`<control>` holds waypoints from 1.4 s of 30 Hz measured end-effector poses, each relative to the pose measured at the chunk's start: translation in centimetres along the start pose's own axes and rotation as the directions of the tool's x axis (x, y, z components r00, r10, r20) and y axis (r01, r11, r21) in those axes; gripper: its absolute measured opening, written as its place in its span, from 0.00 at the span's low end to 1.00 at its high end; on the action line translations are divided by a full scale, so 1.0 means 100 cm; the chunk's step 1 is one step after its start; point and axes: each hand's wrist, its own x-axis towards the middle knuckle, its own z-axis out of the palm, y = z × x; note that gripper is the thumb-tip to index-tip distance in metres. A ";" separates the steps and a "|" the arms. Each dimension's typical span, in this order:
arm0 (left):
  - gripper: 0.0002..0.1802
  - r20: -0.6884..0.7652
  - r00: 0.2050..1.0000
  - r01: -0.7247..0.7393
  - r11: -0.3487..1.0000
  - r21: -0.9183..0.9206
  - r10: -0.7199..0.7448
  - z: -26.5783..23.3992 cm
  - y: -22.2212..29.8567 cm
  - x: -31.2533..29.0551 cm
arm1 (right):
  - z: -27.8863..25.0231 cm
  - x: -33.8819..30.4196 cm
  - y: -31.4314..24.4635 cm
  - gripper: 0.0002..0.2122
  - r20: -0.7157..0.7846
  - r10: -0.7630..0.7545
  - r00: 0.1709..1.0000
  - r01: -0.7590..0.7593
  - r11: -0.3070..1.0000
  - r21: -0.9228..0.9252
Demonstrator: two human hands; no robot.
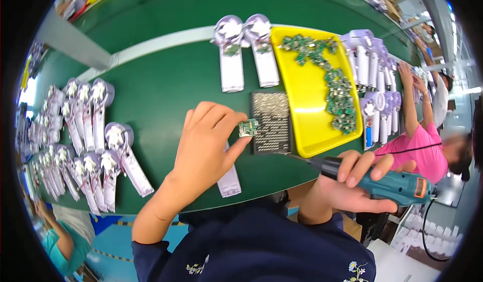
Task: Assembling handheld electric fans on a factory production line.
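At the lower left edge of the frame, a person in a teal top [61,249], partly cut off by the dark rim. Beside and above, on the left part of a green table [168,88], crowded rows of white-and-lilac plastic shells [133,169], each with a round head and a long handle, thin red wires showing on some. Left of centre, the left hand [204,138], palm down, thumb and fingertips pinched together on a small green circuit board [247,127]. Partly hidden under that hand, another pale shell [230,184], handle end pointing toward the lower edge. At upper centre, two more shells [231,71] side by side, heads up, with a green board in each. At lower centre, a navy shirt [261,247] with small embroidered flowers.

Just right of the pinched board, a black block [271,126] set with rows of silvery screws. Right beside it, a yellow tray [309,113] with a heap of green boards [340,98] along its top and right side. At lower right of centre, the right hand [347,191], fingers wrapped around a teal electric screwdriver [402,186], bit aimed left at the block's lower edge; cannot tell whether touching. At upper right, more shells [372,63], then a blue cylinder [369,135] in one handle. At far right, a person in pink [420,154], arms stretched toward the shells.
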 end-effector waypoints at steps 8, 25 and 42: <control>0.19 0.037 0.964 -0.258 0.963 -0.082 0.262 0.003 0.030 0.079 | -0.024 -0.014 -0.016 0.39 -0.137 -0.103 0.985 0.076 0.979 -0.191; 0.20 -0.454 0.614 -0.654 0.738 0.165 0.646 -0.111 0.225 0.367 | -0.034 -0.011 -0.031 0.33 -0.263 0.111 0.958 -0.167 0.965 -0.201; 0.20 0.200 0.928 -0.328 0.944 0.038 0.314 0.121 0.006 0.185 | -0.065 0.034 -0.006 0.30 -0.385 0.226 0.895 -0.279 0.956 -0.087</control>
